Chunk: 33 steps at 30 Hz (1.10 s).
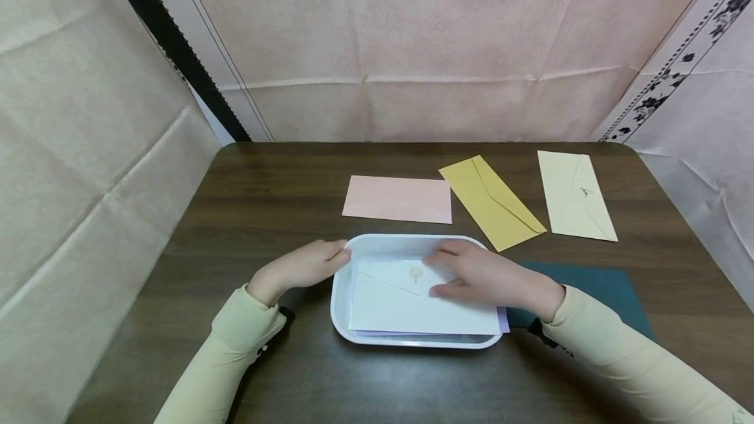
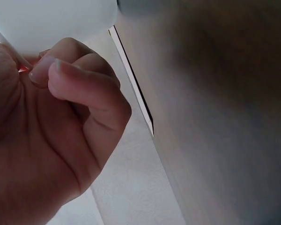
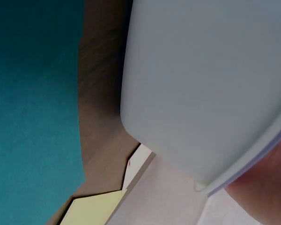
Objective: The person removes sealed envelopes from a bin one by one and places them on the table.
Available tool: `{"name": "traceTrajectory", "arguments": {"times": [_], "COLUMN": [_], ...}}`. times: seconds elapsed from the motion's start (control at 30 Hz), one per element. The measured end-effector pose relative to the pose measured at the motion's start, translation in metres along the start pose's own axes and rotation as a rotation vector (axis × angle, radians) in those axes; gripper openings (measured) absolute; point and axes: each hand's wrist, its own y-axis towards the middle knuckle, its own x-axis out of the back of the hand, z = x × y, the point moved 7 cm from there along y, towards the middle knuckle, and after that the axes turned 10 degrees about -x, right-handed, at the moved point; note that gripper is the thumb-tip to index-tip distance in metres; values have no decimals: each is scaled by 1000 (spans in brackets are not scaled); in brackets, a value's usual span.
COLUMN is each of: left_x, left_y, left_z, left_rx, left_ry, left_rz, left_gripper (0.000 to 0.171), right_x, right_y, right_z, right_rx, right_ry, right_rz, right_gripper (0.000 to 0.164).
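A white tray point(image 1: 418, 343) stands near the middle of the table, holding a white envelope point(image 1: 394, 313) with a pale round tree-like mark on its flap. Below that envelope, the edge of a lilac envelope point(image 1: 504, 322) sticks out over the tray's right rim. My left hand point(image 1: 311, 265) grips the tray's upper left rim, its fingers curled in the left wrist view. Above the right half of the white envelope is my right hand point(image 1: 485, 279), thumb and fingers spread apart, fingertips at the paper. In the right wrist view the tray wall point(image 3: 201, 79) hides most of this hand.
Behind the tray lie a pink envelope point(image 1: 397, 199), a gold envelope point(image 1: 493, 205) set diagonally, and a cream envelope point(image 1: 574, 196). A teal envelope point(image 1: 595, 290) lies right of the tray, partly under the right forearm. Cloth curtains point(image 1: 442, 51) surround the dark wooden table point(image 1: 283, 195).
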Motion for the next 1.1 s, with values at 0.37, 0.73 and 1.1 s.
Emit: {"name": "traceTrajectory", "arguments": {"times": [0.37, 0.73, 1.1], "left_x": [1, 2, 1], "left_y": [-1, -2, -2], "left_z": [-3, -3, -3], "left_rx": [6, -2, -6], "left_ry": [-12, -15, -14], "left_rz": [0, 2, -6], "left_gripper": [40, 41, 40], "right_x": [0, -1, 1], "right_y": [2, 4, 7], "right_z": [1, 1, 0], "right_rx": [-2, -17, -55], "right_ry": [-13, -29, -31], "right_rz": [3, 23, 29], "right_gripper": [54, 54, 54]}}
